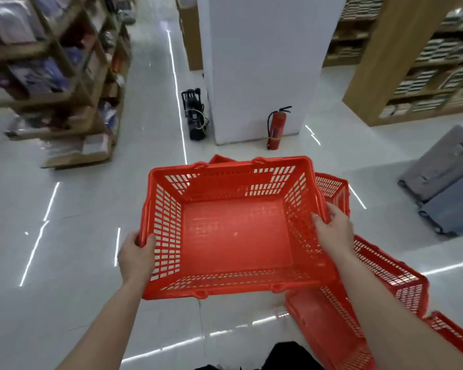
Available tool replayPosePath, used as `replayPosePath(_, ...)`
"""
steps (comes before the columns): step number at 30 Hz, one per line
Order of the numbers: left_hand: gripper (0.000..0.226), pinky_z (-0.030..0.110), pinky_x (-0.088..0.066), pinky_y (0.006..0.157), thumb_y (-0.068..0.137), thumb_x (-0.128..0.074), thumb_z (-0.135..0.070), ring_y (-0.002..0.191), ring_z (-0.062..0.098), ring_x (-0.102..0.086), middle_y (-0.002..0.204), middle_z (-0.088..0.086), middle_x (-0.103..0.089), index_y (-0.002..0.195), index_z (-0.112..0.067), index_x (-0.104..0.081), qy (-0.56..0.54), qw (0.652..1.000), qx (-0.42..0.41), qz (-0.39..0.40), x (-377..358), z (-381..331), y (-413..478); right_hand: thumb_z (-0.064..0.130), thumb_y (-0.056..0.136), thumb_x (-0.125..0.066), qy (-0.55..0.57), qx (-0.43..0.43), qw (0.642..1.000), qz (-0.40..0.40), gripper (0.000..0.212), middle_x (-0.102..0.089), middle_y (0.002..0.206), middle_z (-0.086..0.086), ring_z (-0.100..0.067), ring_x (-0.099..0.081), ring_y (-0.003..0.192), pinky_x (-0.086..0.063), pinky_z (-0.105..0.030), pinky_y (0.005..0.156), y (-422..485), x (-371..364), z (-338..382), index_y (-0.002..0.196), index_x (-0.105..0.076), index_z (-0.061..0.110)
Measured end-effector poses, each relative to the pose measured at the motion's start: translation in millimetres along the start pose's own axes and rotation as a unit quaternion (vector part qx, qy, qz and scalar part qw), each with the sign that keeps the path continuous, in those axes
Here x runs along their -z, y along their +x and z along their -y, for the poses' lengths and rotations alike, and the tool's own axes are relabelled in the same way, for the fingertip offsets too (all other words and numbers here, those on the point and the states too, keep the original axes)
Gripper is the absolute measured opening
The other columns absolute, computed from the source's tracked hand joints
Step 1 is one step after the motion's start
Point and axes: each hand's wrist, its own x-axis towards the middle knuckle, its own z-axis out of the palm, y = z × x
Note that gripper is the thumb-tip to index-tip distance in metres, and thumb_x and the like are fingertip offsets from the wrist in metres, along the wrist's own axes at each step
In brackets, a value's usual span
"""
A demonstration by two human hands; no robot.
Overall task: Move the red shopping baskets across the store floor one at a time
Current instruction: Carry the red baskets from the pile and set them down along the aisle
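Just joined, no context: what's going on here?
A person holds an empty red basket with both hands: the left hand grips its left rim, the right hand its right rim. Several other red baskets lie on the white floor to the person's right. A fire extinguisher stands by the white pillar ahead.

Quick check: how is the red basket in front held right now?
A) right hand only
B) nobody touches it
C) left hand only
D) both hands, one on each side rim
D: the left hand grips the left rim of the red basket and the right hand grips its right rim.
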Motion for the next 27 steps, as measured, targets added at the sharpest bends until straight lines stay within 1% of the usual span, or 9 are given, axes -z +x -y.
replayPosePath(3,0.011,0.022,-0.047,0.056,0.093,-0.059,-0.036,0.069,0.007,-0.066,0.083,-0.013,-0.066,0.101,-0.029,-0.062,-0.011,1.0,0.011,-0.017,2,-2,39,0.022,0.088,-0.067,-0.007,0.02,1.0,0.019,0.031,-0.073,0.096,0.012,-0.013,-0.07,0.092,-0.054,-0.035,0.088,37,-36,30,0.119,-0.068,0.026)
replayPosePath(6,0.01,0.026,-0.053,0.059,0.093,-0.058,-0.04,0.068,0.009,-0.067,0.084,-0.013,-0.067,0.099,-0.031,-0.06,-0.02,0.999,0.024,-0.035,-13,-5,76,0.022,0.087,-0.066,-0.001,0.024,0.999,0.039,0.033,-0.075,0.1,0.009,-0.013,-0.07,0.094,-0.055,-0.041,0.092,84,-72,45,0.12,-0.068,0.026)
replayPosePath(8,0.013,0.028,-0.055,0.058,0.094,-0.058,-0.043,0.066,0.011,-0.069,0.084,-0.013,-0.068,0.101,-0.033,-0.059,-0.028,0.998,0.038,-0.039,-29,-7,101,0.024,0.086,-0.067,0.001,0.021,0.999,0.048,0.035,-0.075,0.102,0.008,-0.014,-0.071,0.095,-0.055,-0.043,0.092,119,-96,48,0.121,-0.067,0.027)
replayPosePath(13,0.016,0.023,-0.053,0.047,0.094,-0.058,-0.048,0.06,0.007,-0.071,0.082,-0.014,-0.069,0.104,-0.036,-0.059,-0.034,0.996,0.064,-0.052,-92,-19,171,0.02,0.086,-0.068,0.011,0.019,0.996,0.085,0.038,-0.075,0.106,0.002,-0.015,-0.071,0.096,-0.055,-0.044,0.094,230,-164,41,0.124,-0.066,0.02)
replayPosePath(17,0.018,0.026,-0.055,0.051,0.094,-0.058,-0.047,0.063,0.011,-0.071,0.085,-0.011,-0.07,0.105,-0.033,-0.06,-0.009,0.993,0.1,-0.063,-156,-33,231,0.027,0.084,-0.069,-0.035,0.011,0.993,0.112,0.041,-0.075,0.108,-0.006,-0.026,-0.071,0.101,-0.054,-0.048,0.092,332,-219,30,0.124,-0.066,0.018)
replayPosePath(19,0.019,0.027,-0.056,0.052,0.095,-0.058,-0.048,0.065,0.013,-0.072,0.086,-0.011,-0.07,0.106,-0.033,-0.06,0.006,0.99,0.127,-0.063,-189,-37,259,0.03,0.084,-0.068,-0.055,0.005,0.99,0.133,0.043,-0.075,0.11,-0.006,-0.026,-0.07,0.102,-0.055,-0.044,0.092,383,-244,28,0.125,-0.065,0.018)
replayPosePath(21,0.022,0.029,-0.057,0.056,0.095,-0.058,-0.047,0.067,0.014,-0.071,0.089,-0.009,-0.07,0.109,-0.031,-0.059,0.024,0.986,0.156,-0.05,-221,-37,287,0.028,0.085,-0.067,-0.074,0.008,0.984,0.159,0.04,-0.075,0.11,-0.005,-0.025,-0.07,0.1,-0.055,-0.039,0.09,430,-270,27,0.124,-0.065,0.019)
replayPosePath(24,0.029,0.034,-0.057,0.066,0.094,-0.062,-0.041,0.075,0.014,-0.07,0.094,-0.005,-0.071,0.115,-0.022,-0.06,0.056,0.979,0.195,-0.005,-265,-24,327,0.023,0.086,-0.068,-0.103,0.025,0.977,0.185,0.038,-0.075,0.108,-0.007,-0.027,-0.07,0.098,-0.051,-0.033,0.086,496,-312,25,0.123,-0.066,0.015)
replayPosePath(27,0.027,0.027,-0.052,0.062,0.093,-0.066,-0.033,0.075,0.009,-0.067,0.092,-0.007,-0.068,0.115,-0.019,-0.059,0.083,0.968,0.23,0.052,-300,-2,358,0.025,0.085,-0.068,-0.14,0.051,0.968,0.204,0.041,-0.075,0.109,-0.009,-0.029,-0.07,0.099,-0.051,-0.035,0.086,551,-359,22,0.125,-0.066,0.016)
